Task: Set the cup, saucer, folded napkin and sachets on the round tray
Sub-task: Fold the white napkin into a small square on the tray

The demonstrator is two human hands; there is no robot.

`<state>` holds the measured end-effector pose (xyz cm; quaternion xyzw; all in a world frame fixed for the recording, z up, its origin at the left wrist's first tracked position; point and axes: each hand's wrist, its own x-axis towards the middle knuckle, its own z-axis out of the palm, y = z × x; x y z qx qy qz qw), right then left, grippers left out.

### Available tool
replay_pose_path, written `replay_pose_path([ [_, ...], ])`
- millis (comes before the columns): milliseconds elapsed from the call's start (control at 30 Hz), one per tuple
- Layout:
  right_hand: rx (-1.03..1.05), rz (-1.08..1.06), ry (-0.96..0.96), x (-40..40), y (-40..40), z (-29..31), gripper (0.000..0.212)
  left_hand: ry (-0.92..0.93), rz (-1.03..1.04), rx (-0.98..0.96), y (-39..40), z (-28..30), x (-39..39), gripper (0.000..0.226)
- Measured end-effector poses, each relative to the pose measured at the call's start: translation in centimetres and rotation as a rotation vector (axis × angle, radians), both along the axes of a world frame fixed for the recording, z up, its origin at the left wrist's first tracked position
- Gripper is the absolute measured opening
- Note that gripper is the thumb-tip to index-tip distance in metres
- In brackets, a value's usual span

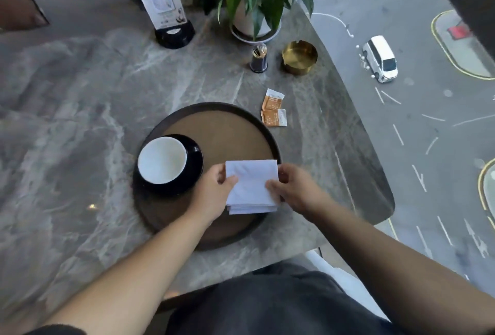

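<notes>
I had the folded napkin (251, 186) pinched from both sides, my left hand (214, 191) closed on its left edge with thumb on top, my right hand (294, 187) closed on its right edge the same way, so each grip was pressed together on cloth. The napkin sat between my two hands over the near right part of the round tray (214, 109); I could not tell whether its underside already touched the tray floor or hung just above it. The cup (162, 160) stood upright on the saucer (194, 155) on the tray, just to the left of my left grip, so I judged that step done and the napkin step in hand. The napkin was close to square, its slightly longer axis running away from me, its stacked layers showing at the edge nearest my body. The next move, as I judged it, called for laying it flat, opening both grips, then reaching beyond my right hand to the two sachets (273, 108) on the table (80, 120), just outside the tray's far right rim.
</notes>
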<state>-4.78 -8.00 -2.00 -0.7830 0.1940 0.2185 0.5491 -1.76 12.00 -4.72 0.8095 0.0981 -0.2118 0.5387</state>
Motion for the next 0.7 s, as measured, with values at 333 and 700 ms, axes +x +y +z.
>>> replay_pose_path([
  [333, -0.636, 0.359, -0.033, 0.5, 4.5, -1.8, 0.076, -0.148, -0.177, 0.476, 2.1, -0.9, 0.2, 0.023],
  [700, -0.881, 0.501, -0.179, 0.8, 4.1, -3.7, 0.037, -0.197, -0.483, 0.902, 1.8, -0.3, 0.5, 0.045],
])
